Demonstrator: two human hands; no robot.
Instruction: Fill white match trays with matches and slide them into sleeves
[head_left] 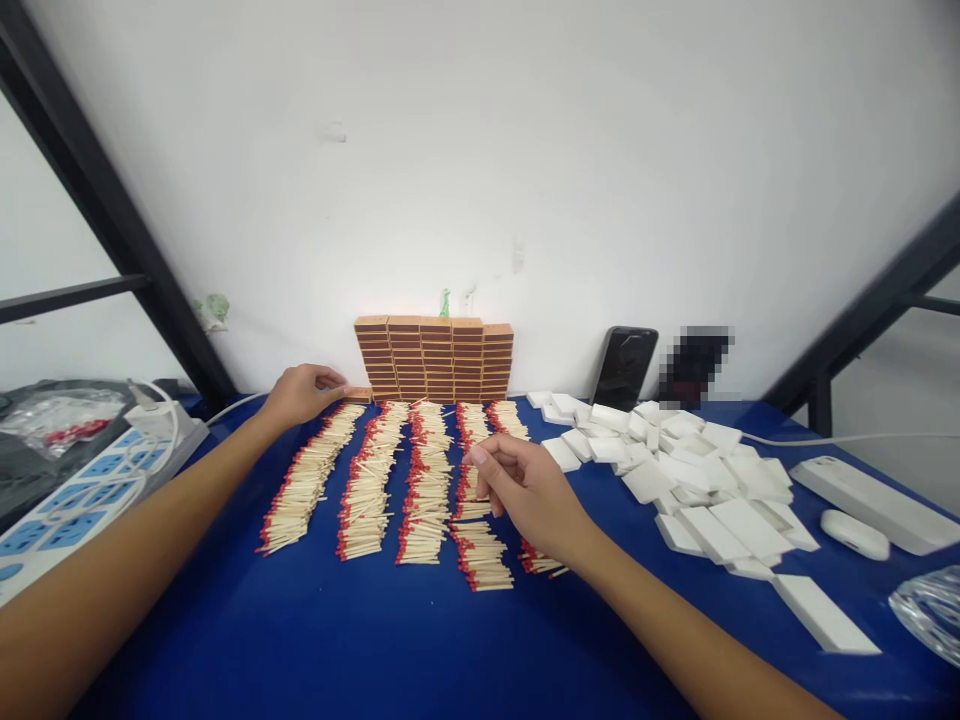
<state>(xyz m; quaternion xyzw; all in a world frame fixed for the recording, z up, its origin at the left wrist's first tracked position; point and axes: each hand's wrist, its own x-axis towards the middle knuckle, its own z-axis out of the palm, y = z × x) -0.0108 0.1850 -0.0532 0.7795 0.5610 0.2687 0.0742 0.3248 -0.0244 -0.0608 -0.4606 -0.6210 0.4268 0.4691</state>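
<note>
My left hand [306, 393] reaches to the back of the table, its thumb and fingers closed on the left end of a matchbox [358, 395]. That box lies flat at the left foot of a stack of matchboxes [436, 360] with brown striking sides, set in several columns against the wall. Over the rows at right hovers my right hand [534, 492], fingers loosely curled towards the thumb, with nothing visible in them. Red-tipped matches [366, 490] lie in several long rows in front of the stack. My right hand hides part of the two rightmost rows.
White flat blocks [697, 480] are heaped at right, beside a white power bank-like object [874, 500] and a small white case [855, 534]. A black phone [625, 367] leans on the wall. A power strip [82, 500] with cables lies at left. Blue cloth [300, 640] covers the table.
</note>
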